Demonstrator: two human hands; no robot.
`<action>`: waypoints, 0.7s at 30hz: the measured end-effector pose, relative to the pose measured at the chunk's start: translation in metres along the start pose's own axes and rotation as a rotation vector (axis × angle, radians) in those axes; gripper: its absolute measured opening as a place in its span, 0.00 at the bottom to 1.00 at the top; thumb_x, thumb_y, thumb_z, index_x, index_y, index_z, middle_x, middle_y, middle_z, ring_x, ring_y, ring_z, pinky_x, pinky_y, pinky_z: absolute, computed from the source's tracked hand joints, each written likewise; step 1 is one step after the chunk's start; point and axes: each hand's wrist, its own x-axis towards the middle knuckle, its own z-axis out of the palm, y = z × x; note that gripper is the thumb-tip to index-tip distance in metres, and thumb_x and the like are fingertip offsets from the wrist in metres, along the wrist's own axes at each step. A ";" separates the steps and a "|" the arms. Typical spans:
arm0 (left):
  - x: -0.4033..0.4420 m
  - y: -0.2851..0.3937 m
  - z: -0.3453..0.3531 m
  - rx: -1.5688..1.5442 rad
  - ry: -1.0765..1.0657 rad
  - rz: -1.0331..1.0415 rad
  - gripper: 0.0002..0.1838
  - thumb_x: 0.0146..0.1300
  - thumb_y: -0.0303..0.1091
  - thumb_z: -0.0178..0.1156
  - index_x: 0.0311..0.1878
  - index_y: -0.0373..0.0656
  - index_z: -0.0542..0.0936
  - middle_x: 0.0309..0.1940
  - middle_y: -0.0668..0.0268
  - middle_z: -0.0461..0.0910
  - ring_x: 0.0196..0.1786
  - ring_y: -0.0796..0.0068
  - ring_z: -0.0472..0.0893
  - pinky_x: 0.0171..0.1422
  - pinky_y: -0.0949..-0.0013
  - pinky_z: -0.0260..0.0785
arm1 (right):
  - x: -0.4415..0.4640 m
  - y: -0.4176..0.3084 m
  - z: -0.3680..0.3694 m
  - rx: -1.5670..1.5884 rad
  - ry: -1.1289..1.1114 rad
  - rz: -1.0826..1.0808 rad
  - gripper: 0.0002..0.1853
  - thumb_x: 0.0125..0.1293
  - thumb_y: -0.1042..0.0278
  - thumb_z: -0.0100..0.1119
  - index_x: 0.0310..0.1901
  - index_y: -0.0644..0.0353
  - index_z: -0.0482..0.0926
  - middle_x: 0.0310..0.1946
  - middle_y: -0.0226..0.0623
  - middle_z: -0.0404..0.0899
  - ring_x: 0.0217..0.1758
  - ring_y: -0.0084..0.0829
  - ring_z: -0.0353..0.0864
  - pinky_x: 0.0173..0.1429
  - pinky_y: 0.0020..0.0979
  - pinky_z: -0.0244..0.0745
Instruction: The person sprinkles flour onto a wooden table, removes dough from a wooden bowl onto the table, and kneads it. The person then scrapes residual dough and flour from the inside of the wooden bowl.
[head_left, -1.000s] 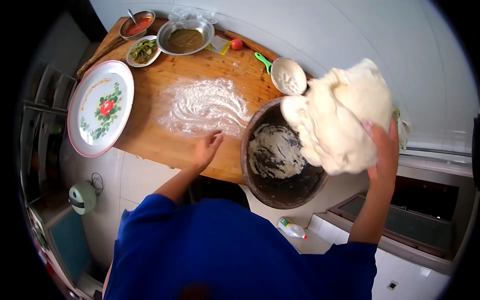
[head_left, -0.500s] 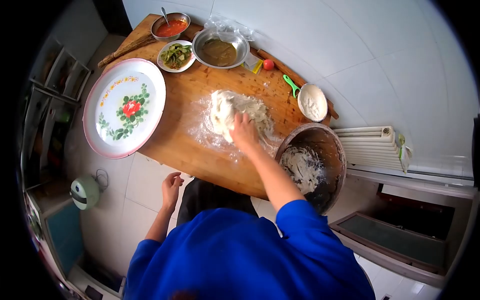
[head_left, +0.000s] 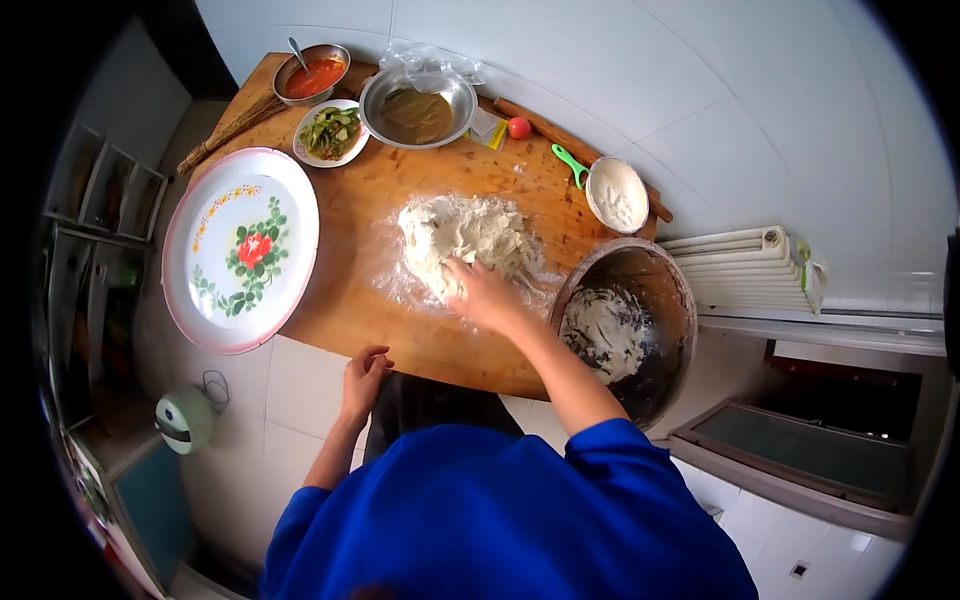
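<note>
A soft, sticky mass of pale dough (head_left: 462,232) lies on the floured wooden table. My right hand (head_left: 482,294) is at its near edge, fingers curled into the dough and partly hidden by it. Off the table's front edge, my left hand (head_left: 366,376) hangs with loosely bent fingers and holds nothing. To the right of the dough, a large dark basin (head_left: 672,345) has flour and dough scraps stuck inside. Beyond it sits a bowl of flour (head_left: 617,196) by a green-handled tool (head_left: 569,163).
A big enamel tray (head_left: 213,290) with a painted flower overhangs the table's left side. Along the back stand a bowl of red sauce (head_left: 316,78), a plate of green vegetables (head_left: 329,134) and a metal bowl (head_left: 419,110) of brownish liquid. A radiator (head_left: 730,265) is at the right.
My right hand has moved from the top of the dough toward its near edge. The view has shifted slightly. My left hand still hangs by the table's front edge.
</note>
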 end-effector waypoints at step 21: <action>-0.014 -0.019 -0.013 0.138 -0.052 -0.109 0.13 0.64 0.34 0.49 0.47 0.38 0.75 0.32 0.64 0.80 0.34 0.79 0.77 0.39 0.76 0.68 | 0.053 0.057 0.025 0.116 0.109 0.205 0.36 0.52 0.63 0.63 0.63 0.52 0.59 0.55 0.43 0.65 0.55 0.40 0.67 0.54 0.36 0.70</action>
